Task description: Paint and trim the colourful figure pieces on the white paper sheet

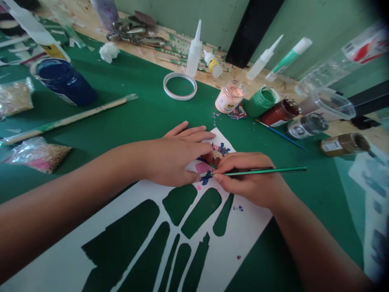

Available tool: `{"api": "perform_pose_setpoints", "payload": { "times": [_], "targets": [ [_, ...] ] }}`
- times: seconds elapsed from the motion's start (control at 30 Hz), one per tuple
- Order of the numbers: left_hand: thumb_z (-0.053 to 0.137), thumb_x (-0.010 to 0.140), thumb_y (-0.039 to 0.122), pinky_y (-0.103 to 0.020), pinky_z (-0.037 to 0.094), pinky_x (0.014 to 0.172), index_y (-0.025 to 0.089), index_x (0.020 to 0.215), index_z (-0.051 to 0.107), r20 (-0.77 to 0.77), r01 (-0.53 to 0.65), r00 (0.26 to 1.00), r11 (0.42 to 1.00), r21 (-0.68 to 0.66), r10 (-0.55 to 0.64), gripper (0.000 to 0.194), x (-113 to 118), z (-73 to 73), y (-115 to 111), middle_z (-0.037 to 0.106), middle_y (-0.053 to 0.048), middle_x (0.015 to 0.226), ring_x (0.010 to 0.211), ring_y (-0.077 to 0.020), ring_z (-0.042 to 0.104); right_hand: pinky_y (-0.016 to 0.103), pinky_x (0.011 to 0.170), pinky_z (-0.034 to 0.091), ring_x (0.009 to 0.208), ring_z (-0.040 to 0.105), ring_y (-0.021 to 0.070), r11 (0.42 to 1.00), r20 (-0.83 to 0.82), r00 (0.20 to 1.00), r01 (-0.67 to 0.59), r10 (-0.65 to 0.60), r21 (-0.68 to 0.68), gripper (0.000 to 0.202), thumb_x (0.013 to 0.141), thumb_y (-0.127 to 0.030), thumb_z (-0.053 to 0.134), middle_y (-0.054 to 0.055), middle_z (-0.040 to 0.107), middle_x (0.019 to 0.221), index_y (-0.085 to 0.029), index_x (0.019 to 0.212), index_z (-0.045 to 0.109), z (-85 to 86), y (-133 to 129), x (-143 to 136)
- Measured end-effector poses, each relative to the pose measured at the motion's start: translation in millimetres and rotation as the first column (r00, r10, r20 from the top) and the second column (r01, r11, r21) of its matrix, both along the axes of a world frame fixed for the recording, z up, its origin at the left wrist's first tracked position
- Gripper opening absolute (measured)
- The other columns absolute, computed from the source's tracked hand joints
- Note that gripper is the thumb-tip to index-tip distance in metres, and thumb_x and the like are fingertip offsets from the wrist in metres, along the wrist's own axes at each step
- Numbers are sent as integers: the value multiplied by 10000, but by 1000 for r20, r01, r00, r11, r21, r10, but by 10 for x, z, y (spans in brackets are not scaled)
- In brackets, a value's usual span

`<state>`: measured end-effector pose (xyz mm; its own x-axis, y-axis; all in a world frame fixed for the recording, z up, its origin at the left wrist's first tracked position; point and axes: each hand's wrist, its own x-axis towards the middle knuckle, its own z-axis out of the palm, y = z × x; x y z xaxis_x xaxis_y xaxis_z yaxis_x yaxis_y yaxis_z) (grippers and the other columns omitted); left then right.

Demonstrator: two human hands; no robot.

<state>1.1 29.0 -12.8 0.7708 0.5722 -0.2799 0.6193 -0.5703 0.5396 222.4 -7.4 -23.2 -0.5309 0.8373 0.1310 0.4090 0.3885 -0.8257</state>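
Observation:
A white paper sheet (249,219) with cut-out openings lies on the green table; the green surface shows through the gaps. Small painted shapes in blue and pink, among them a pink patch (203,167) and a blue cross-like shape (206,177), mark its upper end. My left hand (182,156) rests over that end with fingers spread, pressing the paper. Pinched in my right hand (249,176) is a thin green paintbrush (288,170), its tip low at the blue shape. My left fingers partly cover the painted area.
Open paint jars in pink (226,99), green (259,103) and dark red (279,113) stand at the back right. A blue paintbrush (282,136) lies beside them. A tape roll (180,96), a dark blue jar (69,87), a wooden stick (75,117) and glue bottles (193,56) surround the sheet.

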Motion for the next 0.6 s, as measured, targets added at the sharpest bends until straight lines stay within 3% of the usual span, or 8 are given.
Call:
{"api": "perform_pose_setpoints", "payload": {
  "times": [0.27,0.47,0.6],
  "targets": [
    [661,845,308,-521,-75,1224,225,1194,623,28,-17,999,1000,-11,17,361,2,-10,-1,215,-67,1672,1561,-293,44,297,603,511,665,666,163,1000,13,1000,5,-5,16,135,767,-94,744,9,729,717,-205,704,700,-25,-9,14],
    [683,825,304,-526,-82,1217,242,1205,635,87,-31,996,999,-21,32,388,-20,-52,-17,260,-71,1659,1557,-312,73,261,506,470,586,612,129,987,-61,993,93,-102,-128,116,802,-160,739,-11,718,717,-228,713,708,-9,-2,67],
    [621,868,296,-540,-49,1215,269,1211,644,109,-10,994,1000,20,8,346,-24,-54,-6,361,-53,1611,1546,-316,132,249,474,456,528,578,106,985,-86,990,99,-112,-141,110,813,-171,741,-15,707,709,-223,721,710,-34,-20,79]
  ]
}}
